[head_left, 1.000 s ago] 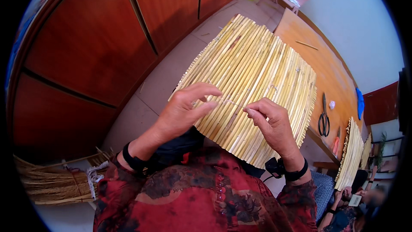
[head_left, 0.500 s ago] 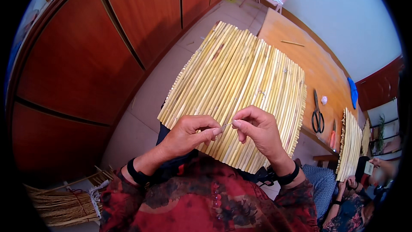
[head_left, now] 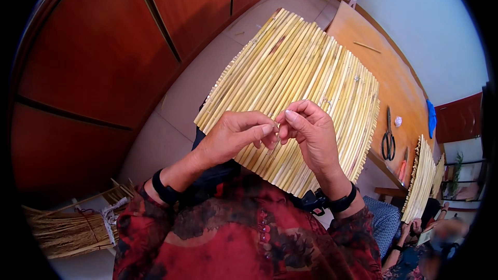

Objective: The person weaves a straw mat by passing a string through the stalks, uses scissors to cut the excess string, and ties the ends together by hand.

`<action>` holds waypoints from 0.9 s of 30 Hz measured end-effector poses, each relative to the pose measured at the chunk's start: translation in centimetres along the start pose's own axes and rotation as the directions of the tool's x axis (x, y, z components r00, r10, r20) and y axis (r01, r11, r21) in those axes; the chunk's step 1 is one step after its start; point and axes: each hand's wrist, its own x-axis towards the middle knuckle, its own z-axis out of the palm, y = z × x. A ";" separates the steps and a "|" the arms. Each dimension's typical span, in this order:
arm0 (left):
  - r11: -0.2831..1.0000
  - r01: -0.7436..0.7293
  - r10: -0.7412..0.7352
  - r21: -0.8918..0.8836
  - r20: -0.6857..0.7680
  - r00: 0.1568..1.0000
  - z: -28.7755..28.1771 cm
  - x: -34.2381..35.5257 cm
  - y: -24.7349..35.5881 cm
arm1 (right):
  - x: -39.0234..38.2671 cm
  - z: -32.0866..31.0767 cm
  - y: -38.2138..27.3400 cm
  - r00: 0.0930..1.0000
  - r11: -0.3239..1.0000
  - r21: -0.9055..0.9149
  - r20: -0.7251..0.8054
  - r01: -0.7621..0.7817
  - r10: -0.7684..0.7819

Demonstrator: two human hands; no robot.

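Observation:
A large mat of pale yellow stalks (head_left: 290, 57), laid side by side and tied with thin thread at places, lies across my lap and stretches away from me. Over its near part my left hand (head_left: 241, 132) and my right hand (head_left: 314, 132) meet at the fingertips. Both are closed in a pinch. A thin, light strand seems to run between them, mostly hidden by the fingers; whether it is thread or a needle I cannot tell. Each wrist wears a black band.
An orange-brown table (head_left: 350, 26) at the right bears a loose stalk (head_left: 367, 47), black scissors (head_left: 388, 142), a small whitish ball (head_left: 398, 121) and a red-handled tool (head_left: 403, 167). Another person's hands (head_left: 411, 226) hold a second mat (head_left: 419, 181). Cabinets (head_left: 93, 46) and a straw bundle (head_left: 62, 233) are left.
Both hands have risen and drawn closer together, the right one turning so its fingers cover the strand that showed between them. The whole view has shifted slightly.

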 end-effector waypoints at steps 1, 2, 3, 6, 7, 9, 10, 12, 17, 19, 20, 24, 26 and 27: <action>1.000 -0.024 0.023 -0.011 -0.025 0.999 0.0 0.0 0.0 | 0.1 -0.2 0.3 1.000 0.999 0.046 -0.012 0.000 0.000; 0.999 0.005 -0.006 -0.034 -0.020 1.000 -0.4 -0.1 0.3 | 0.2 -0.4 0.6 1.000 0.998 0.063 -0.026 0.000 0.002; 0.999 0.004 -0.005 -0.041 -0.022 1.000 -0.7 -0.2 0.1 | 0.2 -0.5 0.6 1.000 0.998 0.058 -0.026 -0.005 0.007; 0.999 -0.018 0.009 -0.050 -0.161 0.987 -1.3 -0.2 -0.4 | 0.4 -0.5 0.7 0.999 0.991 0.129 -0.040 -0.031 0.037; 0.998 -0.017 0.008 -0.053 -0.164 0.986 -1.3 -0.1 -0.5 | 0.4 -0.5 0.8 0.998 0.992 0.118 -0.035 -0.039 0.044; 0.998 -0.051 0.054 0.022 -0.163 0.985 -1.1 0.0 -0.5 | 0.5 -0.5 0.9 0.998 0.993 0.108 -0.028 -0.049 0.052; 0.999 -0.051 0.053 0.020 -0.166 0.985 -1.0 0.1 -0.5 | 0.5 -0.5 1.0 0.998 0.994 0.099 -0.022 -0.051 0.054; 0.999 -0.030 0.027 -0.018 -0.154 0.988 -0.8 0.3 -0.7 | 0.6 -0.5 1.1 0.998 0.994 0.092 -0.015 -0.058 0.060; 1.000 0.010 -0.011 -0.011 -0.141 0.990 -0.8 0.4 -0.7 | 0.9 -0.4 1.1 0.999 0.997 0.067 0.012 -0.044 0.043; 1.000 0.028 -0.029 -0.009 -0.137 0.990 -0.8 0.5 -0.7 | 0.9 -0.5 1.1 0.999 0.998 0.039 -0.003 -0.040 0.041; 0.999 0.038 -0.038 -0.007 -0.111 0.993 -0.9 0.5 -0.6 | 1.0 -0.4 1.2 0.999 1.000 0.010 -0.017 -0.030 0.030; 0.998 0.054 -0.050 0.033 -0.128 0.991 -0.9 0.6 -0.2 | 1.0 -0.2 1.0 0.999 0.999 -0.004 -0.028 -0.046 0.046; 0.998 0.053 -0.050 0.027 -0.115 0.992 -1.1 0.5 -0.5 | 1.2 -0.2 1.0 0.999 0.999 0.022 -0.012 -0.042 0.042; 0.999 0.050 -0.047 0.022 -0.101 0.994 -1.1 0.5 -0.7 | 1.3 -0.2 1.0 0.999 0.999 0.023 -0.011 -0.046 0.046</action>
